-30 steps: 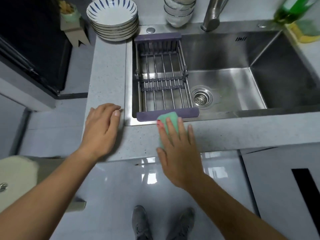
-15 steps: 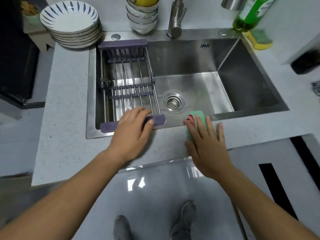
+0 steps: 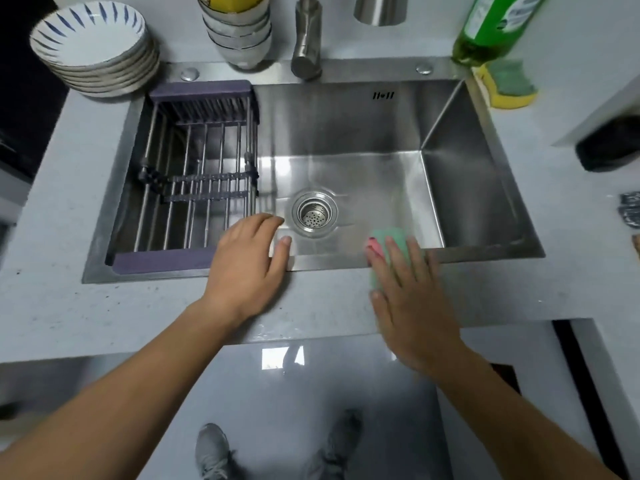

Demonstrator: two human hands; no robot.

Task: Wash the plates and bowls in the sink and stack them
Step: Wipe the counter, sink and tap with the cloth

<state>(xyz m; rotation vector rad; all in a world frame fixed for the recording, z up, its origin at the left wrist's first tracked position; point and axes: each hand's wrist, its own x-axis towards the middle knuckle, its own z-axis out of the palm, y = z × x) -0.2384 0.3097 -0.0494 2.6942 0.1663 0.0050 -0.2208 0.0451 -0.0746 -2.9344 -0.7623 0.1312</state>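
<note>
While the left hand (image 3: pixel 247 268) rests on the front edge of the sink (image 3: pixel 346 133) with its fingers loose and holding nothing, the right hand (image 3: pixel 412 299) lies flat on a green sponge (image 3: pixel 388 237). Its fingers are straight and a little spread, and they press the sponge down on that same front edge (a bit of pink shows at one corner of the sponge). The two hands are apart. The drain (image 3: pixel 314 213) sits in the bottom of the sink, just past the gap between them. A metal rack (image 3: pixel 194 188) with purple ends fills the left part of the sink, just beside the left hand's fingers.

The plates (image 3: pixel 90 46) are well apart from both hands. They sit in one pile on the table (image 3: pixel 52 306) at the back left, white with blue stripes. The bowls (image 3: pixel 239 36) are stacked behind the sink, just left of the tap (image 3: pixel 306 46), with something yellow in the top one. The sink and the rack lie between the hands and these dishes.

At the back right a green bottle (image 3: pixel 495 26) stands near a yellow sponge (image 3: pixel 509 88). Down below, two grey shoes (image 3: pixel 214 452) stand on a shiny floor (image 3: pixel 294 393).
</note>
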